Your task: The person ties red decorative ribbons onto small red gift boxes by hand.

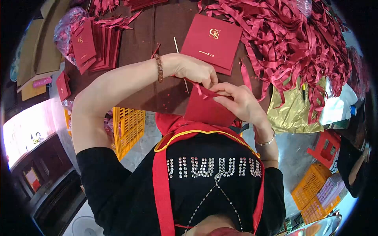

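A small dark-red paper bag (208, 110) rests against my apron at the table's near edge. My left hand (197, 71) reaches over its top edge with the fingers closed on a red ribbon (201, 90). Beside it, the fingers of my right hand (241, 103) pinch at the bag's upper edge, close to the left fingertips. The exact grip between the fingertips is hidden. A larger red bag (212, 37) with gold lettering lies flat just beyond my hands. One thin white stick (176, 45) runs partly under my left wrist.
A big heap of red ribbons (291, 43) covers the table's right side, beside a gold plastic bag (295, 106). Several red bags (104, 49) stand in a row at the left. Yellow crates (128, 129) stand below the table. At the far right, part of another person (356, 165) shows.
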A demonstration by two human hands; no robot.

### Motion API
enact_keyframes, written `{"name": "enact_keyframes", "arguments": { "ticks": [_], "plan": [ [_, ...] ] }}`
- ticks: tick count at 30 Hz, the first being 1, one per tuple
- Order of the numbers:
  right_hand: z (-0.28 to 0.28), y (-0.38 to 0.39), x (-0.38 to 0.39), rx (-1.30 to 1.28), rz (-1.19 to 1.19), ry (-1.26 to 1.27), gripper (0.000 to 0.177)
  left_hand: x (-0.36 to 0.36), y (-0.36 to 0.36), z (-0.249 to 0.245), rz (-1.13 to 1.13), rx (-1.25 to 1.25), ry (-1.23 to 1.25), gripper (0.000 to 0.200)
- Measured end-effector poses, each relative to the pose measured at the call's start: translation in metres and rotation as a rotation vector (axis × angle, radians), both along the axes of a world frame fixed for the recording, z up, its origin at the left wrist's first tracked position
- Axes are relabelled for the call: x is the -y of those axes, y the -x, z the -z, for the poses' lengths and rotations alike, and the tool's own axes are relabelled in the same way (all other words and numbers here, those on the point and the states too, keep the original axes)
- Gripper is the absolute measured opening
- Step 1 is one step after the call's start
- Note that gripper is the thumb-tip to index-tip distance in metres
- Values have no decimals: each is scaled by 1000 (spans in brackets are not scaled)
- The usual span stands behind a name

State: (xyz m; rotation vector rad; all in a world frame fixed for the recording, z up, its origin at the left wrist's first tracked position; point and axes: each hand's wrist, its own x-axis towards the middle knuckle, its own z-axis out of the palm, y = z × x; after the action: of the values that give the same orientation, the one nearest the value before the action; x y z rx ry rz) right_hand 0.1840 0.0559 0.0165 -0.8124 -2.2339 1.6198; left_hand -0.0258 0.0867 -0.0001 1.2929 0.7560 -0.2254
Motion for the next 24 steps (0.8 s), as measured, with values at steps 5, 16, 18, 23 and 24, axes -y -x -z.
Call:
{"name": "enact_keyframes", "arguments": {
  "ticks": [5,16,18,23,24],
  "plan": [
    [11,0,-6,-47,-46,170,26,0,4,18,-149,36,-37,23],
    [6,4,-8,90,-62,174,27,-7,18,0,-669,29,-173,25],
    [13,4,-8,106,-45,203,27,5,17,-4,-643,71,-106,29],
    [32,-4,-11,28,38,326,29,48,21,6,-579,62,-225,59],
    [35,-5,-11,-13,31,344,28,55,26,4,-501,21,-243,62]
  ]
}}
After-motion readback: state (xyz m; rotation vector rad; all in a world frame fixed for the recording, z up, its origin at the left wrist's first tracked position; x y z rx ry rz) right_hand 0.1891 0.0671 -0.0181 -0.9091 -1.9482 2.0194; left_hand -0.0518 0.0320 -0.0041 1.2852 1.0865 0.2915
